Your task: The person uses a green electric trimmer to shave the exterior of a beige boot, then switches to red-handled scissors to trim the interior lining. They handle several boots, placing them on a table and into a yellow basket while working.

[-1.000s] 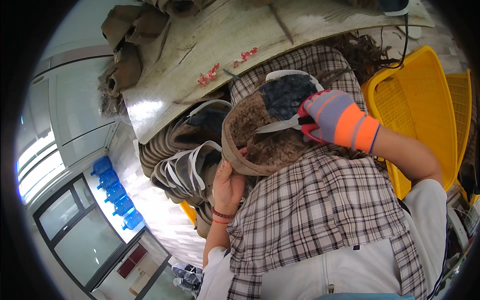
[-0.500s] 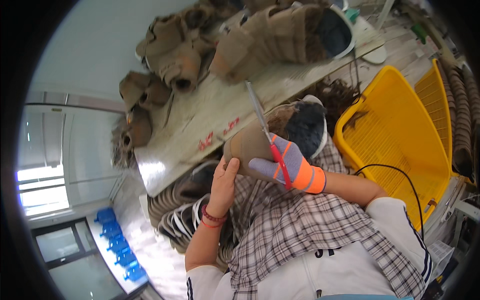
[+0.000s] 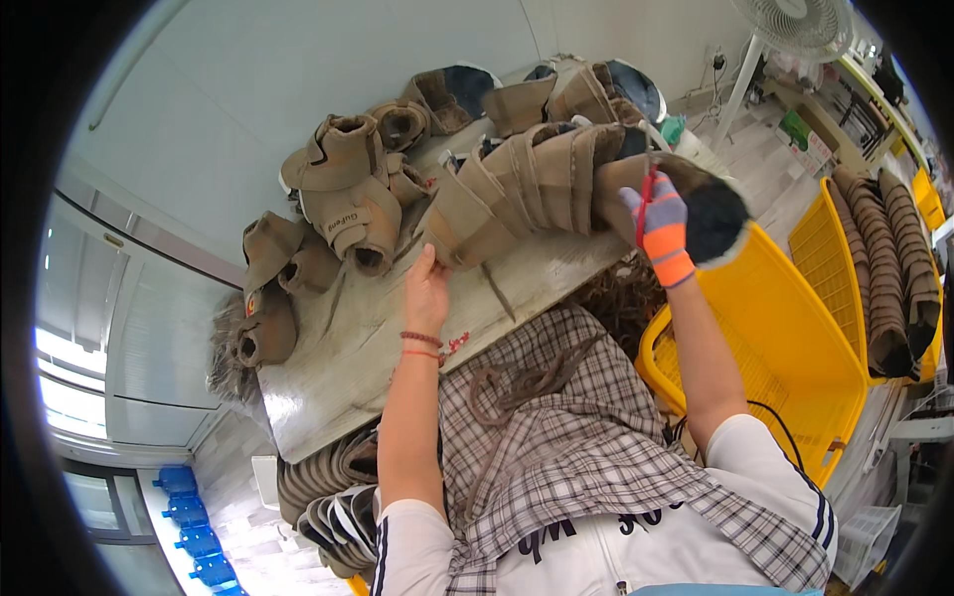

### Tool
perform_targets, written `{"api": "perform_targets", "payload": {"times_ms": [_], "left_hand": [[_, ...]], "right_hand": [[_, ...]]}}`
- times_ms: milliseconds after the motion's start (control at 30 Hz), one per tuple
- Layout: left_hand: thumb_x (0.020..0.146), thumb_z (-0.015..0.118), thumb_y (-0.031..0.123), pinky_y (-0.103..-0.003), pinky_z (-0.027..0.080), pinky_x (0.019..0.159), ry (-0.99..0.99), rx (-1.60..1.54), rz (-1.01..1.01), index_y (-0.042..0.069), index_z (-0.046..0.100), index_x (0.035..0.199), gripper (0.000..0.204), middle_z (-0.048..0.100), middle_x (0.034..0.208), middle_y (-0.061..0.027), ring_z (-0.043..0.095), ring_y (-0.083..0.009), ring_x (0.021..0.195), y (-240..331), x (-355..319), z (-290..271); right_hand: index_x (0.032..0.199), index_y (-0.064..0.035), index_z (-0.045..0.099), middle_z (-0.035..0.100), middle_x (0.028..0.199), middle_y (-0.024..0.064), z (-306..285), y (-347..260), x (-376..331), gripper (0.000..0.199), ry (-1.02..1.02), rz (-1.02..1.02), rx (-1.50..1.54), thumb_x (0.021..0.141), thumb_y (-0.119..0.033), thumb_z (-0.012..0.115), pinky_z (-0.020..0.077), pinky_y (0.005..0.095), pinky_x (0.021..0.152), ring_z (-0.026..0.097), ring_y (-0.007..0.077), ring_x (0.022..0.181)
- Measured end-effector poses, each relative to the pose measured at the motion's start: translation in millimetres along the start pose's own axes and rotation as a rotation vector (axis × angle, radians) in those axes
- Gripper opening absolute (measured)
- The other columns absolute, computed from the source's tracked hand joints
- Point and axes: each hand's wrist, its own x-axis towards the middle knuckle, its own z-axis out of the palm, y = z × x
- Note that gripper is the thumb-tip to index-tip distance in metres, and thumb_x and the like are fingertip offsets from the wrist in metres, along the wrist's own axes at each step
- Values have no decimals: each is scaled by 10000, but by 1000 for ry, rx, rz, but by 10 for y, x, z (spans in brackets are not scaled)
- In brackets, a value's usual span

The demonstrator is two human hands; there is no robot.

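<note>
A row of nested brown caps [image 3: 532, 184] lies across the table [image 3: 383, 328]. My bare left hand [image 3: 427, 293], with a beaded bracelet at the wrist, rests against the left end of the row, fingers stretched out. At the right end, my right hand [image 3: 661, 223], in a grey and orange glove, is closed around red-handled scissors [image 3: 647, 199]. Those same gloved fingers lie against a brown cap with a dark lining [image 3: 717, 219], which meets the end of the row. The scissor blades are mostly hidden.
More brown caps [image 3: 343, 189] stand at the table's back and left. Yellow baskets [image 3: 785, 328] sit to the right, with rolled stacks of caps [image 3: 879, 248] beyond. Nested caps [image 3: 333, 477] lie below the table's left edge. A white fan [image 3: 795, 20] stands far right.
Both hands have moved away from my lap, up and forward over the table. The cap has gone from my lap to the right end of the row; my left hand has let go of it.
</note>
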Motion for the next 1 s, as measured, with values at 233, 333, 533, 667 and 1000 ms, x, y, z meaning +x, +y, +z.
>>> {"api": "perform_targets", "payload": {"times_ms": [233, 333, 533, 667, 1000], "left_hand": [[866, 603, 359, -388, 422, 945, 41, -67, -27, 44, 503, 1240, 499, 548, 1230, -59, 512, -220, 1128, 118, 489, 94], [875, 591, 356, -386, 439, 927, -64, -85, -82, 48, 521, 1221, 468, 562, 1207, -60, 523, -211, 1112, 300, 444, -32], [845, 646, 332, -364, 451, 892, -35, 54, -71, 45, 558, 1168, 441, 584, 1152, -54, 536, -172, 1060, 408, 452, -98], [846, 645, 298, -317, 449, 795, 264, 354, -87, 13, 568, 1016, 341, 595, 952, -37, 552, -156, 880, 533, 346, -307], [779, 672, 170, -395, 414, 803, 1039, 1676, 892, 45, 585, 890, 189, 536, 1074, -157, 516, -287, 969, 2007, -1043, -1801]], "right_hand": [[958, -27, 573, 622, 830, 29, 677, 43, 495, 291, -395, 258, 989, 734, -122, 732, 471, 269, 675, 553, 141, 740], [1000, -38, 578, 590, 877, 8, 976, 693, 881, 278, -347, 127, 914, 754, -75, 701, 467, 247, 671, 533, 108, 785], [1022, 6, 575, 590, 936, 21, 1353, -31, 171, 229, 110, 18, 680, 861, -151, 619, 446, 265, 677, 520, 135, 767], [993, 19, 574, 607, 781, 56, 1066, 213, 52, 277, -51, -131, 253, 929, -248, 533, 441, 300, 640, 522, 164, 690], [1156, -8, 505, 557, 708, 50, 381, 295, -505, 410, -180, 484, 985, 936, -354, 491, 326, 183, 415, 441, 64, 496]]}}
